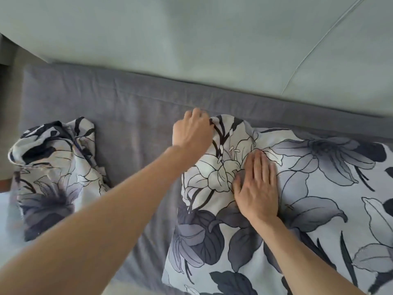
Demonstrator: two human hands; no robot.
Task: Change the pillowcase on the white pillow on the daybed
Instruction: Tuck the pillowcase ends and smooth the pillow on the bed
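crumpled pillowcase (57,173) left of pillow (308,209)

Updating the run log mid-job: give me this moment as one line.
left hand: grips pillow corner | right hand: flat on floral pillow | spare pillowcase: crumpled left on daybed

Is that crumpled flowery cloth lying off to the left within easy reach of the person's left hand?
Probably yes. The left hand grips the top corner of the covered pillow, so it must let go first. Only bare grey daybed lies between it and the crumpled pillowcase.
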